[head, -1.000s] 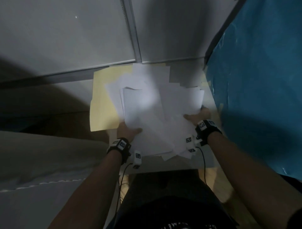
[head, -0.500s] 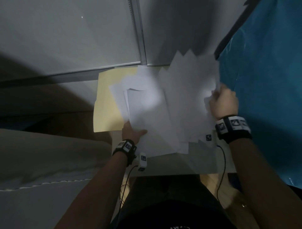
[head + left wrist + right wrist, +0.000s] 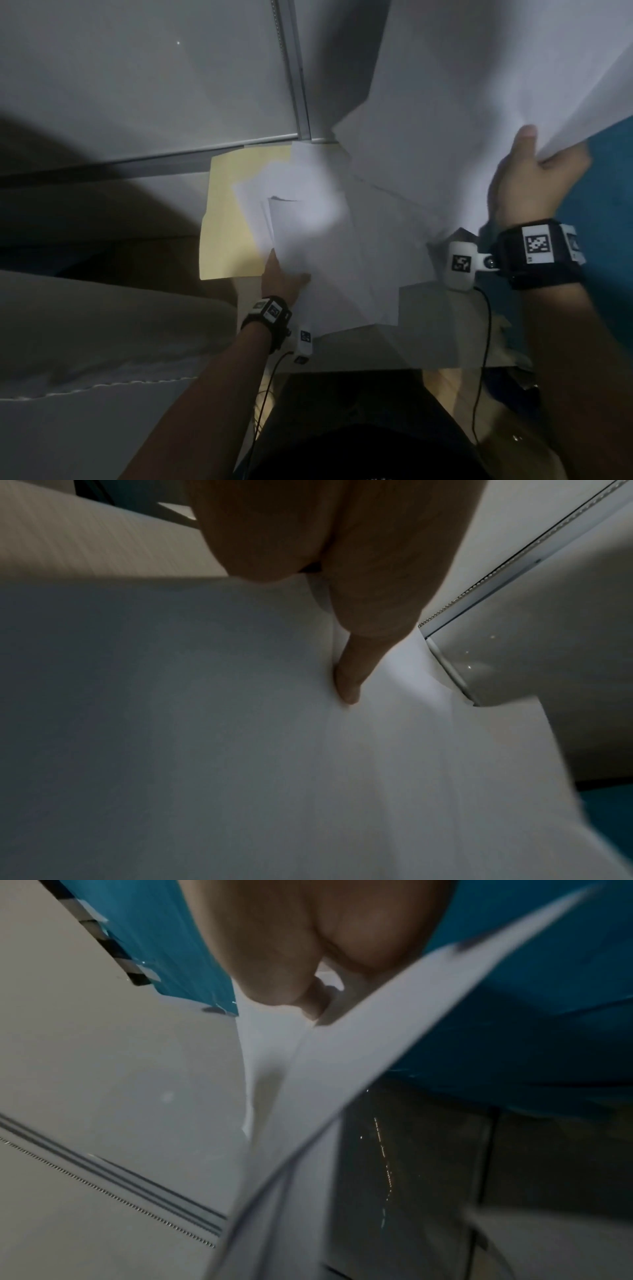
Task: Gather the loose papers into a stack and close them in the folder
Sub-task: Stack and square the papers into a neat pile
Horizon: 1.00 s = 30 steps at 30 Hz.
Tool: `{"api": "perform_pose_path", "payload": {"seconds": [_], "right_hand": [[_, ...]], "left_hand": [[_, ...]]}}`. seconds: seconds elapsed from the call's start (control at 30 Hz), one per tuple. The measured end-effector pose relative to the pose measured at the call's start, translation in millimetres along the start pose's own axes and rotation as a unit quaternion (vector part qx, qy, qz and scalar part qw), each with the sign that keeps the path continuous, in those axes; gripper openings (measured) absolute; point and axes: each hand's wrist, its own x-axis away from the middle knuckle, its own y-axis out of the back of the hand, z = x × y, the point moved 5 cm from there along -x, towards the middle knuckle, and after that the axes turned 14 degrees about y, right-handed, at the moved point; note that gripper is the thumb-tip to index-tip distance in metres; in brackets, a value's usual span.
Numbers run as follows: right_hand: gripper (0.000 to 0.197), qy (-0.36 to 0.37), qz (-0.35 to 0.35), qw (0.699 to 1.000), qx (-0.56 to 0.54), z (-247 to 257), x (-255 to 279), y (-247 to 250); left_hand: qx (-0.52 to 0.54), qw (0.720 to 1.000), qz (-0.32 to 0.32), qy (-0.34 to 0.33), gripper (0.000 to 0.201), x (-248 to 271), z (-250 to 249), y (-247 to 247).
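A pale yellow folder (image 3: 229, 212) lies open on a small table, mostly covered by loose white papers (image 3: 308, 233). My left hand (image 3: 282, 279) holds the near edge of this lower pile, thumb on top; in the left wrist view its fingertip (image 3: 347, 685) presses on the white papers (image 3: 205, 723). My right hand (image 3: 527, 178) is raised at the right and grips the edge of several sheets (image 3: 462, 102), lifted steeply so they fan up toward the camera. In the right wrist view the right hand's fingers (image 3: 308, 999) pinch the sheets (image 3: 342, 1069).
A grey wall with a vertical metal strip (image 3: 291, 68) stands behind the table. A blue sheet (image 3: 603, 205) hangs on the right. A light cushion or mattress (image 3: 102, 325) lies to the left. Cables (image 3: 484, 342) hang from the wrist cameras over the table's front edge.
My right hand has risen up and to the right, lifting its bunch of sheets off the pile and tilting them steeply. The left hand has stayed on the lower papers.
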Motion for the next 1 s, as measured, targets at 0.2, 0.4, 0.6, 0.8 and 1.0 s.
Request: {"api": "perform_pose_path", "payload": {"seconds": [0.2, 0.4, 0.6, 0.8, 1.0], "right_hand": [[0.028, 0.011, 0.308, 0.945, 0.107, -16, 72, -47], [0.049, -0.098, 0.551, 0.800, 0.215, -118, 174, -54], [0.068, -0.099, 0.594, 0.766, 0.226, -125, 191, -77], [0.084, -0.170, 0.464, 0.861, 0.118, -116, 158, -64], [0.045, -0.209, 0.496, 0.842, -0.028, -66, 169, -76]], "left_hand": [[0.064, 0.997, 0.043, 0.006, 0.047, -1, -2, -8], [0.262, 0.939, 0.157, 0.159, 0.090, -8, 11, -16], [0.154, 0.978, 0.107, 0.088, 0.059, -2, -4, -10], [0.151, 0.980, 0.127, 0.040, 0.059, -4, -9, 10], [0.135, 0.973, 0.188, -0.001, 0.043, 21, -43, 7]]}}
